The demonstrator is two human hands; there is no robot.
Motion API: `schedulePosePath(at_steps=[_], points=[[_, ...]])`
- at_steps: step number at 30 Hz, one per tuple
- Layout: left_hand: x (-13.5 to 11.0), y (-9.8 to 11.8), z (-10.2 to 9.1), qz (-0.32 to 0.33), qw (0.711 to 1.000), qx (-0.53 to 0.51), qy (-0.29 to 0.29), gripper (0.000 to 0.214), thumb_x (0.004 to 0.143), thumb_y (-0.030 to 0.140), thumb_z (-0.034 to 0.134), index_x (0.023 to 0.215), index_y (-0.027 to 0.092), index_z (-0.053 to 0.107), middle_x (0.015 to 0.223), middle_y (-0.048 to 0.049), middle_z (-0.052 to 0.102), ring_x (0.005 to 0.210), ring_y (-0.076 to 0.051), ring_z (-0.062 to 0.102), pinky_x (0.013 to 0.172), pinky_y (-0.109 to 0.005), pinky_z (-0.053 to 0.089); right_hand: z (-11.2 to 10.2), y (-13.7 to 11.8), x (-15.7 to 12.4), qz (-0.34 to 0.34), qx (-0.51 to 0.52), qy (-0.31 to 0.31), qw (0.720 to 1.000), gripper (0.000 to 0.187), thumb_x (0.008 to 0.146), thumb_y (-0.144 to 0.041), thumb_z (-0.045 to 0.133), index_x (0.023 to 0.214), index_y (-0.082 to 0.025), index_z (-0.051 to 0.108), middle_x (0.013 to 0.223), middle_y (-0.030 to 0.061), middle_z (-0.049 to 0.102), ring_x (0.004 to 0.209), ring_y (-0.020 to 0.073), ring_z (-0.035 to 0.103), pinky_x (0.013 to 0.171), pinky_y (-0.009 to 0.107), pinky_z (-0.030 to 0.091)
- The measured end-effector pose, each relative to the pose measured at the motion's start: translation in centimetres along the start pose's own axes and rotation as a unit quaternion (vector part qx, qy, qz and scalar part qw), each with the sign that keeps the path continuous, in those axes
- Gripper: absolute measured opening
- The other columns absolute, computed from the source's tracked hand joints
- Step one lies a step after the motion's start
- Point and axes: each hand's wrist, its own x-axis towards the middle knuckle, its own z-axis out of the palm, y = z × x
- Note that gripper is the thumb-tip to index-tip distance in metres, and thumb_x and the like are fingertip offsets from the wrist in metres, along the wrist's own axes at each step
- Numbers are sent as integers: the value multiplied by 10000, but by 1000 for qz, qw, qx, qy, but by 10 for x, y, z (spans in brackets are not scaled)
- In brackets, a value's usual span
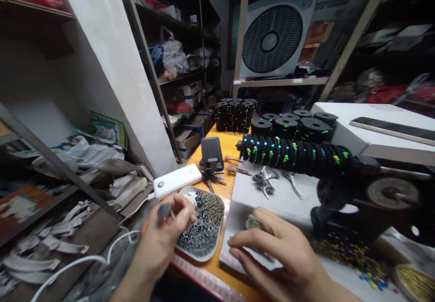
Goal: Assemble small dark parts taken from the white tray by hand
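My left hand (166, 229) is closed in a pinch on a small grey cylindrical piece (164, 210), just left of a white tray (190, 253) heaped with several small dark parts. My right hand (272, 252) rests on a grey board (244, 193), fingers curled over a small greenish object (253, 222). Beyond it a horizontal spindle (295, 157) carries a row of black spools with green and yellow tips.
Stacks of black spools (288, 125) stand at the back of the orange table (224, 145). A white power bank (176, 180), a phone stand (211, 153) with keys, a white box (377, 141) bearing a phone, a fan (273, 34) and cluttered shelves (68, 175) surround the bench.
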Motion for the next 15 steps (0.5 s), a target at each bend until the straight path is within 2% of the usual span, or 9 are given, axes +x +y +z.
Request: schedulePosePath(at_steps=[2,3,4,6,10,13,15], points=[[-24,1,21,-51,992,-117,10,404,825,468,707,723,164,462,721,11,499,619,-84,444,573,-187,368,2,-2,-2,12,14,10,1000,153,848,-20,578,859,-158,641,670,20,547,617,126,486,563,249,368],[-33,2,32,-107,959,-262,31,490,715,456,830,685,147,450,678,25,489,560,-51,402,535,-163,316,4,-3,-4,17,25,15,999,154,851,-14,567,866,-157,621,670,18,554,612,123,487,573,252,382],[-41,2,42,-125,947,-294,26,567,659,488,866,655,133,423,659,35,492,497,-16,366,498,-142,269,5,-3,-6,21,43,16,999,158,856,-8,553,876,-157,600,677,19,565,617,122,495,582,253,396],[-50,4,58,-159,918,-360,41,594,578,442,924,632,119,429,652,40,516,478,5,387,495,-120,281,8,-3,-11,26,84,17,996,168,861,-1,534,908,-157,576,709,31,587,645,126,518,589,249,424],[-56,6,73,-202,880,-424,77,509,535,317,958,626,127,494,657,45,549,504,-9,467,506,-104,340,11,-3,-17,36,128,18,991,199,840,-2,565,969,-151,589,775,65,628,698,148,561,589,262,467],[-60,4,75,-201,876,-431,81,461,558,324,947,633,148,527,676,26,562,633,-91,588,606,-173,449,10,-3,-18,38,132,21,990,174,861,-17,568,966,-151,601,780,64,642,695,145,571,589,263,484],[-62,3,75,-206,874,-434,72,441,579,337,939,646,156,542,684,17,566,682,-117,606,650,-204,470,8,-3,-18,44,131,21,990,162,877,-25,557,963,-155,600,789,61,651,691,142,573,588,264,487]])
